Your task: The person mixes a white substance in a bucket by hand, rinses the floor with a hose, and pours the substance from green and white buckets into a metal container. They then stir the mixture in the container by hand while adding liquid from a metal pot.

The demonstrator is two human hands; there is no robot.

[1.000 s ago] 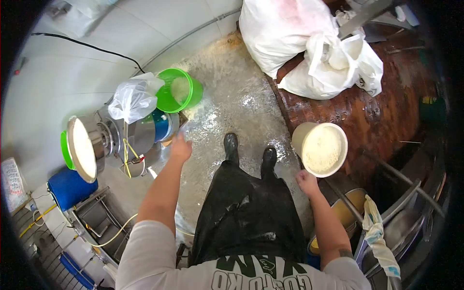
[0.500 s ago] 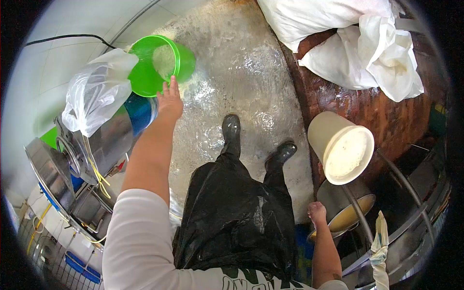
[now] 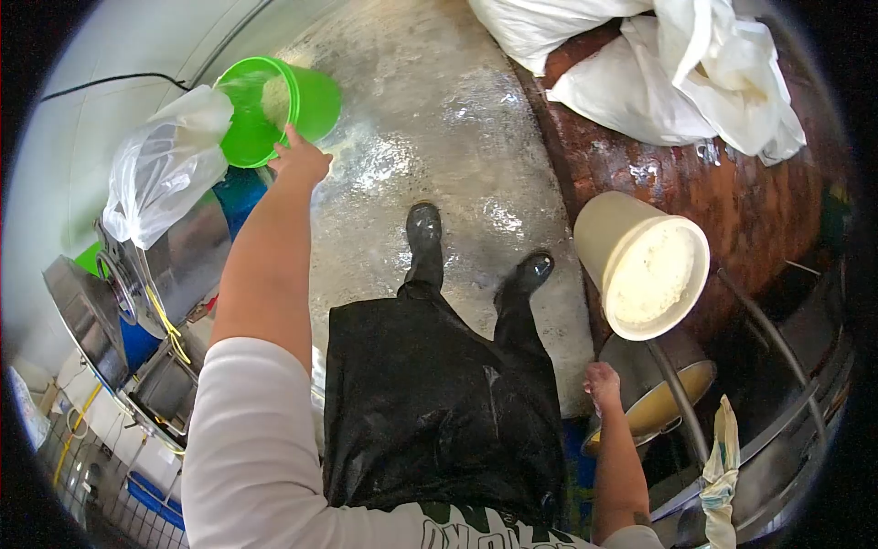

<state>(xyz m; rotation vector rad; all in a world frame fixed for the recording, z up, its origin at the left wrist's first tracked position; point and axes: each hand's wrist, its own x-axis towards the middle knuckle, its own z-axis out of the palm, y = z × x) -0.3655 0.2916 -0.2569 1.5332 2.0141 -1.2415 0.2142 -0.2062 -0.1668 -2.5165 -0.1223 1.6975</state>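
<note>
At 11 o'clock the green bucket sat tilted, with the L hand grip closed on its lower rim. R hand was fisted, empty, at 5 o'clock. Bucket prob. stiff, wet-slick, part-full: hold by rim.

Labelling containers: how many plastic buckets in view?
2: green bucket tilted at the left hand; cream bucket on the brown ledge, right. A green shape behind the machine may be another.

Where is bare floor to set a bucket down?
Free: wet concrete floor between the green plastic bucket and the red-brown wooden platform, ahead of the black rubber boots. Crowded: left, steel machine with clear plastic bag; right, cream plastic bucket, steel pot, white sacks on the platform.
</note>
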